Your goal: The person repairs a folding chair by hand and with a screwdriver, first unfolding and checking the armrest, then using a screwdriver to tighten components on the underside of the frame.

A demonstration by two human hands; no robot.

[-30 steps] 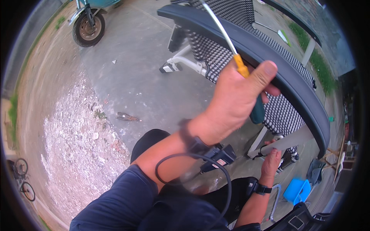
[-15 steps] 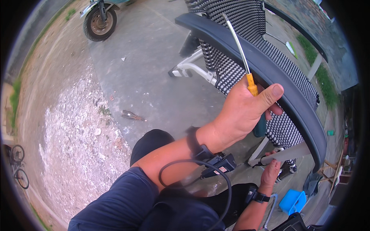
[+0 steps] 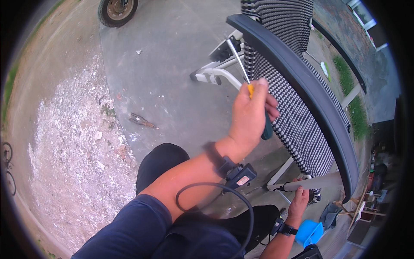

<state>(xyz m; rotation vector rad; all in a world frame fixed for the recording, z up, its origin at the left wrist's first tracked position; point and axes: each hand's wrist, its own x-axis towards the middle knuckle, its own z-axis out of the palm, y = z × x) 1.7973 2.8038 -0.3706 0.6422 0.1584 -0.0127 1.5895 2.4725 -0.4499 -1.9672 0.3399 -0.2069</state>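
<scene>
My left hand (image 3: 250, 116) is closed round a screwdriver (image 3: 250, 90) with a yellow collar, a dark green handle and a metal shaft. The shaft points up and away, its tip near the white frame behind the chair's woven side. Beside that hand stands a chair (image 3: 297, 125) in black-and-white weave, with a long dark grey armrest (image 3: 297, 71). At lower right my right hand (image 3: 298, 202) grips the chair's whitish metal tube (image 3: 323, 181) below the armrest's near end; some of its fingers are hidden behind the tube.
Pliers (image 3: 141, 120) lie on the concrete to the left. Further left is a patch of pale rubble (image 3: 73, 155). A vehicle wheel (image 3: 118, 11) stands at the top. A blue plastic container (image 3: 309, 233) sits beside my right wrist. A cable (image 3: 251, 216) loops from my left wrist device.
My left hand has moved left with the screwdriver, from over the armrest to beside the woven side. My right hand stays on the tube. The view has shifted a little.
</scene>
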